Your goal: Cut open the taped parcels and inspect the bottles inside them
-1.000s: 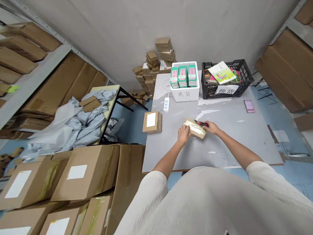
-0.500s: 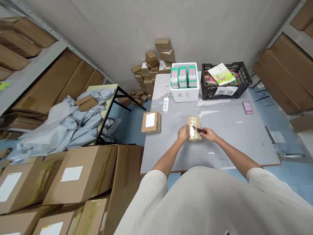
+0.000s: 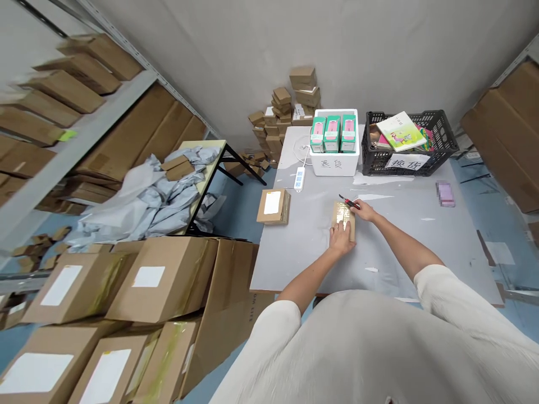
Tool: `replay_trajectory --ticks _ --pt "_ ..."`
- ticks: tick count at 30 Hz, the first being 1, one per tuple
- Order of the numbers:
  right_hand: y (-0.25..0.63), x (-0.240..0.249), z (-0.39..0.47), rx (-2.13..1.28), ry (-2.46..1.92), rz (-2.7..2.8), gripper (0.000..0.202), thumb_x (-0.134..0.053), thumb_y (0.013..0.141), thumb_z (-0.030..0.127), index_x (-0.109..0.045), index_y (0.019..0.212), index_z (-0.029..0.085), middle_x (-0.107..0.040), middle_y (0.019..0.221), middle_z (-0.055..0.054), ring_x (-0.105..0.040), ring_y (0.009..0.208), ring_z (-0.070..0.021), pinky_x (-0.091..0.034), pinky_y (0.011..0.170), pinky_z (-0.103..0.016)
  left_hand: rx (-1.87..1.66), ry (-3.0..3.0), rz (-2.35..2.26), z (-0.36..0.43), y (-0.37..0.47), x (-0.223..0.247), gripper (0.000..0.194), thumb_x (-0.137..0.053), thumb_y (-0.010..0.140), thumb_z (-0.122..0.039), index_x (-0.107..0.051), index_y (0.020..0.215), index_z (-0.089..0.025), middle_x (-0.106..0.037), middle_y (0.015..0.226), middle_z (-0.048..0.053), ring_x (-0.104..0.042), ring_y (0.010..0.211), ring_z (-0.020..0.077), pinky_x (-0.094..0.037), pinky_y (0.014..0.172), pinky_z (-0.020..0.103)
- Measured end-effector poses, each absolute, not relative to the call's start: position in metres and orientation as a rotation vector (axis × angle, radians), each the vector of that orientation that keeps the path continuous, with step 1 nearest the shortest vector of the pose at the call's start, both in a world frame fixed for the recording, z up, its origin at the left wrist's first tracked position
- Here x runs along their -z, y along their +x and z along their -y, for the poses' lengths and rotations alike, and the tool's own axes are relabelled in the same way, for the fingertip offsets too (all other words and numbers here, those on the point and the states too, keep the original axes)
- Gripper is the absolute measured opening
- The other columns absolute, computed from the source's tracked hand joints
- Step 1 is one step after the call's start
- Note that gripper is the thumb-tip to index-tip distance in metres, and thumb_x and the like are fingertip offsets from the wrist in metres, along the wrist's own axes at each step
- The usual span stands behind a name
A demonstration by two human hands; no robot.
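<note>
A small brown cardboard box (image 3: 343,212), with shiny clear tape on top, lies on the grey-covered table (image 3: 311,247) before me. My left hand (image 3: 342,240) grips its near end, fingers stretched over the top face. In my right hand (image 3: 362,210) is a utility knife (image 3: 348,202) with a red and black handle. Its blade points left, over the far end of the box; whether it touches the tape I cannot tell.
Another taped box (image 3: 273,206) with a white label sits at the table's left. Behind are a power strip (image 3: 299,178), a white foam bin (image 3: 334,167) of green-pink boxes and a black crate (image 3: 410,160) with books. Large cartons (image 3: 162,280) are stacked at left.
My left hand has moved from the box's left side onto its near end. The knife has gone from mid-box to the far end. The view has swung left.
</note>
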State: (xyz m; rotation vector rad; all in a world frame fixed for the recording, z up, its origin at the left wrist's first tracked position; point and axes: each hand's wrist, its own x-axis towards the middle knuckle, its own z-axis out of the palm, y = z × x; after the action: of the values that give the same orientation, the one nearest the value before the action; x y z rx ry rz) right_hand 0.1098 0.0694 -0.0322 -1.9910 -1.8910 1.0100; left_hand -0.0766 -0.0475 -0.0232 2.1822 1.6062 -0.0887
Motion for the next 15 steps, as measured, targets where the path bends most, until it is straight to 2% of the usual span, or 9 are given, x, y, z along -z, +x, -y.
replay_trajectory --ticks 4,10,13,15 --pt "0.119 0.039 -0.058 -1.029 -1.959 1.828 0.033 -0.060 0.096 0.048 -0.065 0.118 0.025 -0.078 0.120 -0.007 -0.070 0.111 -0.0289 -0.052 0.101 -0.044 0.191 2.256 -1.529 0.034 -0.102 0.026 0.101 -0.078 0.083 -0.031 -0.028 0.170 -0.022 -0.029 0.178 0.020 -0.028 0.163 0.0399 -0.025 0.130 0.058" --pt "0.132 0.054 -0.018 -1.092 -1.887 1.612 0.035 -0.061 0.094 0.051 -0.063 0.116 0.024 -0.078 0.111 -0.008 -0.071 0.100 -0.0264 -0.055 0.090 -0.038 0.115 2.363 -1.420 0.016 -0.130 0.031 0.085 -0.061 0.095 -0.016 -0.024 0.171 -0.026 -0.042 0.172 0.016 -0.034 0.162 0.0329 -0.025 0.132 0.054" --pt "0.130 0.059 0.008 -1.149 -1.865 1.560 0.039 -0.065 0.092 0.056 -0.063 0.114 0.024 -0.077 0.100 -0.005 -0.069 0.092 -0.0245 -0.054 0.084 -0.035 0.173 2.394 -1.318 0.006 -0.139 0.032 0.093 -0.058 0.086 -0.001 -0.026 0.169 -0.028 -0.038 0.175 0.013 -0.030 0.165 0.0299 -0.020 0.135 0.051" --pt "0.126 0.060 0.021 -1.185 -1.843 1.559 0.043 -0.067 0.091 0.060 -0.064 0.112 0.023 -0.076 0.094 -0.003 -0.067 0.088 -0.0232 -0.053 0.082 -0.033 0.195 2.407 -1.266 0.001 -0.144 0.031 0.098 -0.059 0.081 0.002 -0.027 0.168 -0.029 -0.038 0.175 0.011 -0.029 0.166 0.0286 -0.018 0.135 0.051"
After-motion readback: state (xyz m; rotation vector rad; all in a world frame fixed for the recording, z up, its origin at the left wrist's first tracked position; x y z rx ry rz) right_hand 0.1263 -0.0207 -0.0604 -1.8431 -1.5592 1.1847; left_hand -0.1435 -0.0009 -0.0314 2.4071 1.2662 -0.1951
